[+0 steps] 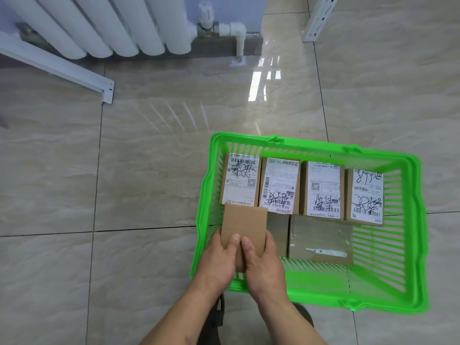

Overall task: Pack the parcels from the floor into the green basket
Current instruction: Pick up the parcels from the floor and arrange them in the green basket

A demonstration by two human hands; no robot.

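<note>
Over the basket (308,145), both hands (219,260) (263,267) grip a parcel (245,225); six seemingly packed, floor (99,170) looks clear.

The floor (149,158) is laid with glossy beige marble-look tiles, split by thin dark grout lines, and it mirrors a bright window patch near the top centre. Directly on it sits the green basket (420,220) at lower right (a slatted plastic one, its rim slightly skewed to the grout lines). A white metal rail (57,68) reaches the tiles at upper left, ending in a small bracket foot. A white perforated upright (317,19) meets the floor at upper right. A white radiator pipe (239,47) drops to the tile by the skirting.
</note>
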